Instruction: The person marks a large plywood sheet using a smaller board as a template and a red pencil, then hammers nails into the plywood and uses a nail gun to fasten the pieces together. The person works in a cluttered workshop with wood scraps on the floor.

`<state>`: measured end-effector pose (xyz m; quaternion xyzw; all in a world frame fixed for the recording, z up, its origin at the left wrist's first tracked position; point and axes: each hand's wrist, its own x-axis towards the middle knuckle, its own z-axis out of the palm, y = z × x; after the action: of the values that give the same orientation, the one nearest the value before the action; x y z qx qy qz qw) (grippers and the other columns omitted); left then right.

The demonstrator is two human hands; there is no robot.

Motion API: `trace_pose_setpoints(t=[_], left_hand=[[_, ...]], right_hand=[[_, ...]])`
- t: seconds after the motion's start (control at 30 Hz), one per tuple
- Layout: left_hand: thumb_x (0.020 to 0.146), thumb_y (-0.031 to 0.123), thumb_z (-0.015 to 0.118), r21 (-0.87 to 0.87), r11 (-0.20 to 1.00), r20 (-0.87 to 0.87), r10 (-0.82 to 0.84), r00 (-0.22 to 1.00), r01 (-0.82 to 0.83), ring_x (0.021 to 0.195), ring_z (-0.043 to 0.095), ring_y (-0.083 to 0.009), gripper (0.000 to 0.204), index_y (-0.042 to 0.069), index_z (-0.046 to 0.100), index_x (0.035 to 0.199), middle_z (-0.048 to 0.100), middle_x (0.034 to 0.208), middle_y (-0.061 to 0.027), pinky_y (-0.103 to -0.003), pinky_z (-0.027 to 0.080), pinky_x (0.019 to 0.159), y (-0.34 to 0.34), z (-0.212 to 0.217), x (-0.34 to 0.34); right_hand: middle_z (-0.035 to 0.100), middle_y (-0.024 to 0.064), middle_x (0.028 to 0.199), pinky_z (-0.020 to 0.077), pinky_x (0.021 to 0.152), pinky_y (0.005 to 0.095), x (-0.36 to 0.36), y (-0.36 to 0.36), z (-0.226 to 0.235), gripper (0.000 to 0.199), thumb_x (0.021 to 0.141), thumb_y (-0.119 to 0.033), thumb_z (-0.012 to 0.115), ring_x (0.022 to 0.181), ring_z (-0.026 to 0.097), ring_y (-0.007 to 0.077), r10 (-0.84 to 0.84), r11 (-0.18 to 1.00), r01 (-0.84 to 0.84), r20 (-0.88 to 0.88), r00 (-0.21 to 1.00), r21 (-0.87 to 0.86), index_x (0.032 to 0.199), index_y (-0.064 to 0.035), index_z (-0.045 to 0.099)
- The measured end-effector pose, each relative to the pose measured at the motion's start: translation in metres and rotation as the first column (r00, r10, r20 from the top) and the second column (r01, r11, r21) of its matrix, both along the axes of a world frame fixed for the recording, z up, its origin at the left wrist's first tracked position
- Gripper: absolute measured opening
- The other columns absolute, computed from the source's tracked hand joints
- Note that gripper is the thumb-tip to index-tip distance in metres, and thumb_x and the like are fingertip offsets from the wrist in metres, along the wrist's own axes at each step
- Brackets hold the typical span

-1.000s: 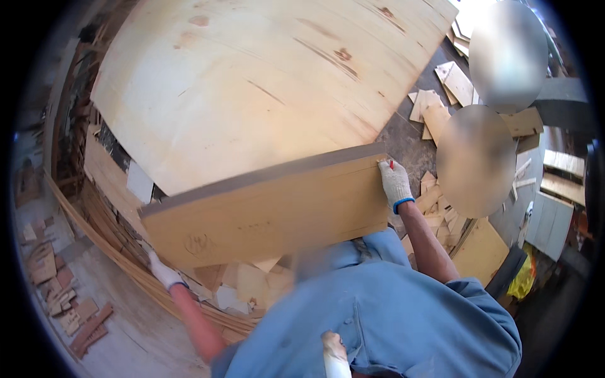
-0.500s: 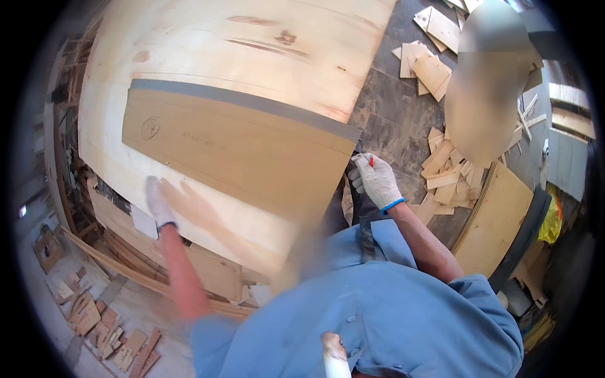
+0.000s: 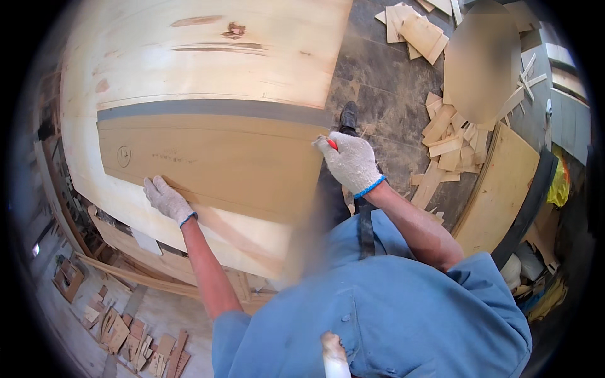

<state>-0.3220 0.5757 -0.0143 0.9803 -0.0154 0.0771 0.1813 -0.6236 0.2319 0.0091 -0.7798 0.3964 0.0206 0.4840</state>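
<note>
In the head view a brown plywood panel point(image 3: 214, 160) lies flat on a larger pale veneer sheet point(image 3: 208, 57). The gloved left hand point(image 3: 166, 199) presses open-palmed on the panel's near edge. The gloved right hand point(image 3: 348, 161) has its grip closed on the panel's right end, perhaps around a small red thing point(image 3: 331, 144).

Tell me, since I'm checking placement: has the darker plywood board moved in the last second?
Yes. The darker plywood board went from tilted up on edge to lying flat on the pale sheet.

White knit gloves, blue cuffs, blue shirt
</note>
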Motion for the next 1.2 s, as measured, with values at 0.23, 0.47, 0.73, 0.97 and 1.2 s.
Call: trace_pose_setpoints(t=[0.23,0.47,0.73,0.97,1.2], left_hand=[[0.111,0.043,0.047,-0.010,1.000,-0.019,0.007,1.000,-0.007,0.154,0.040,-0.0442,0.068,-0.009,0.050,0.155,0.047,0.163,-0.0308,-0.048,0.031,0.128,0.003,-0.001,0.016],[0.112,0.045,0.047,-0.013,1.000,-0.024,0.001,1.000,-0.001,0.153,0.042,-0.0439,0.071,-0.012,0.048,0.155,0.046,0.163,-0.0309,-0.046,0.032,0.129,0.003,0.000,0.026],[0.113,0.046,0.049,-0.044,0.998,-0.030,-0.046,0.998,0.045,0.156,0.037,-0.0396,0.069,-0.007,0.048,0.157,0.044,0.166,-0.0267,-0.046,0.027,0.131,0.029,-0.021,0.031],[0.113,0.041,0.051,-0.086,0.996,0.031,0.012,0.999,-0.009,0.156,0.037,-0.0402,0.063,-0.006,0.051,0.155,0.046,0.165,-0.0267,-0.047,0.027,0.131,0.014,-0.009,0.020],[0.112,0.036,0.052,-0.032,0.998,0.008,0.057,0.998,-0.056,0.156,0.037,-0.0405,0.058,-0.005,0.053,0.153,0.046,0.163,-0.0284,-0.048,0.029,0.130,-0.005,0.011,0.011]], right_hand=[[0.066,0.0221,0.076,0.0510,0.066,0.0512,0.011,0.000,0.001,0.037,0.104,-0.038,0.064,0.077,0.067,0.0453,0.040,0.999,-0.039,-0.025,0.999,0.032,0.084,-0.0060,0.069],[0.069,0.0226,0.081,0.0535,0.070,0.0533,0.021,0.000,0.001,0.039,0.103,-0.039,0.062,0.081,0.069,0.0453,0.111,0.994,-0.108,-0.087,0.990,0.033,0.085,-0.0058,0.071],[0.070,0.0228,0.083,0.0539,0.070,0.0534,0.019,-0.002,-0.001,0.037,0.104,-0.038,0.062,0.082,0.070,0.0455,0.113,0.993,-0.112,-0.023,0.993,0.037,0.088,-0.0064,0.073],[0.068,0.0198,0.078,0.0514,0.068,0.0501,0.021,-0.001,-0.001,0.038,0.106,-0.037,0.061,0.076,0.069,0.0377,0.088,0.993,-0.079,-0.109,0.990,0.088,0.089,-0.0051,0.073],[0.063,0.0249,0.072,0.0483,0.063,0.0482,0.009,0.000,-0.011,0.036,0.105,-0.030,0.065,0.070,0.065,0.0442,-0.006,0.966,0.043,-0.144,0.990,0.255,0.083,-0.0020,0.067]])
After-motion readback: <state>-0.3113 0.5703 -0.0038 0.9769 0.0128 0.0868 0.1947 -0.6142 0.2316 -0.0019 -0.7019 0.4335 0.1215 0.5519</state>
